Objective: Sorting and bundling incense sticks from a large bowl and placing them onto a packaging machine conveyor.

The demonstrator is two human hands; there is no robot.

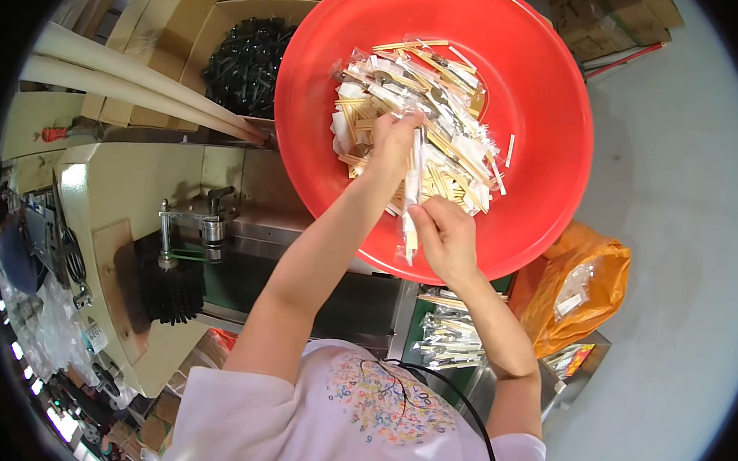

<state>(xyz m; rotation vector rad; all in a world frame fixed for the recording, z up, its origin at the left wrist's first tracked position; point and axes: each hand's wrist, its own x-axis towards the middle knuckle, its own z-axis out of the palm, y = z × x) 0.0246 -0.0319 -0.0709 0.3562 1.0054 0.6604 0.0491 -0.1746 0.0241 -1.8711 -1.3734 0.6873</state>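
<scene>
A wide red basin holds a loose heap of wrapped cutlery packets, with chopsticks, dark spoons and white napkins showing through clear film. Over the near part of the heap, a long slim cutlery packet in clear wrap lies between my hands. My left hand grips its far end, fingers closed. Lower down, near the basin's front rim, my right hand pinches the side of the same packet between thumb and fingers.
A cardboard box of black plastic pieces stands left of the basin. Below it is a machine with a black round brush. More wrapped packets lie under the basin's front edge, beside an orange bag. White pipes cross at left.
</scene>
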